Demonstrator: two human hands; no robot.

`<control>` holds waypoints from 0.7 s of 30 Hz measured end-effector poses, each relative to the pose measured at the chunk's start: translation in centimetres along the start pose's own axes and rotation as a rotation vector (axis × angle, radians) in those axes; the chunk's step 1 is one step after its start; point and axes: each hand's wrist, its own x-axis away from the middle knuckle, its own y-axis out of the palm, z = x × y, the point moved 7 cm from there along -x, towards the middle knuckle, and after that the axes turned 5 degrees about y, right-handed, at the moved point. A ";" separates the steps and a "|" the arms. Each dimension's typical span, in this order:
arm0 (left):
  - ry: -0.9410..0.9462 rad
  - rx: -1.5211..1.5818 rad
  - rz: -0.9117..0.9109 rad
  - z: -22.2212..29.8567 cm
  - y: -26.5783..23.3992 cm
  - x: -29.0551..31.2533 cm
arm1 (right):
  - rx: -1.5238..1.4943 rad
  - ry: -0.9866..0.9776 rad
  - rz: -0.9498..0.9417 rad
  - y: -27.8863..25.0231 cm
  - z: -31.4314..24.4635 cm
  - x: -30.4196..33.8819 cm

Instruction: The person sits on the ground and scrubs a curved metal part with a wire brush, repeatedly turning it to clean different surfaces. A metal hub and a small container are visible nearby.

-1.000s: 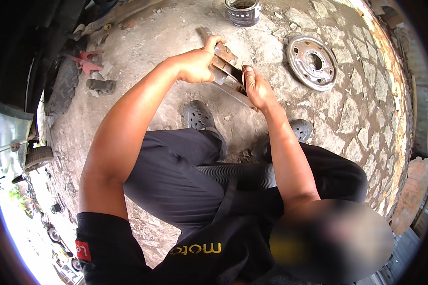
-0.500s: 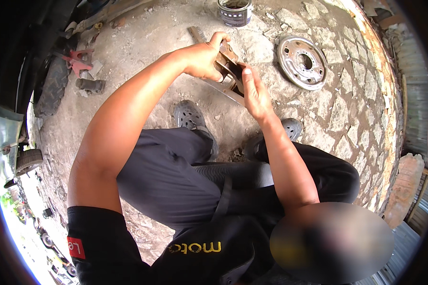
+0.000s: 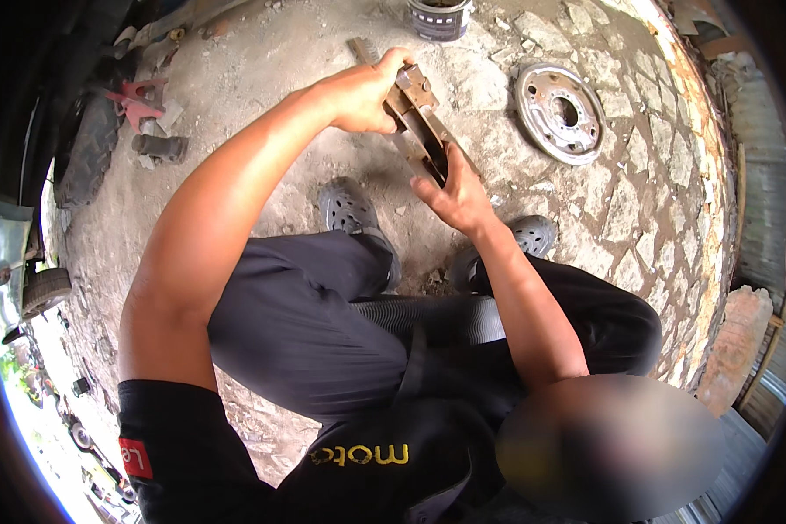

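Head | left hand (image 3: 367,96) curled round metal part (image 3: 417,113) | right hand (image 3: 461,196) half-spread against it

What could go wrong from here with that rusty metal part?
Scrapes: the left hand and right hand are both bare, and the rusty metal part looks hard-edged, so it might cut skin.

Drop: if it slips, it might strike a foot; the left clog, a perforated shoe, is close by and likely gives little protection.
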 end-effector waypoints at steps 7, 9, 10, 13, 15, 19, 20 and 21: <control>-0.025 -0.048 -0.177 -0.8 1.4 0.8 | -0.017 -0.064 0.067 3.1 -0.3 1.9; 0.001 -0.072 -0.193 -1.5 1.7 1.0 | -0.028 -0.052 0.040 4.2 0.4 1.9; -0.015 -0.050 -0.201 -2.1 1.8 1.3 | -0.034 -0.046 0.015 4.4 -0.6 2.3; -0.011 0.035 -0.194 -2.9 1.4 1.6 | -0.060 -0.129 0.008 5.3 -4.2 3.1; -0.053 0.000 -0.245 -3.7 1.8 1.7 | -0.007 -0.182 0.049 6.4 -2.6 2.9; -0.112 -0.015 -0.271 -3.4 1.6 2.0 | -0.020 0.081 -0.004 7.3 0.9 1.8; -0.116 -0.002 -0.271 -3.2 1.5 2.0 | -0.032 0.016 0.042 7.5 -0.4 1.6; -0.098 0.216 -0.275 -4.0 2.1 2.6 | -0.049 -0.048 0.066 7.7 -2.8 2.4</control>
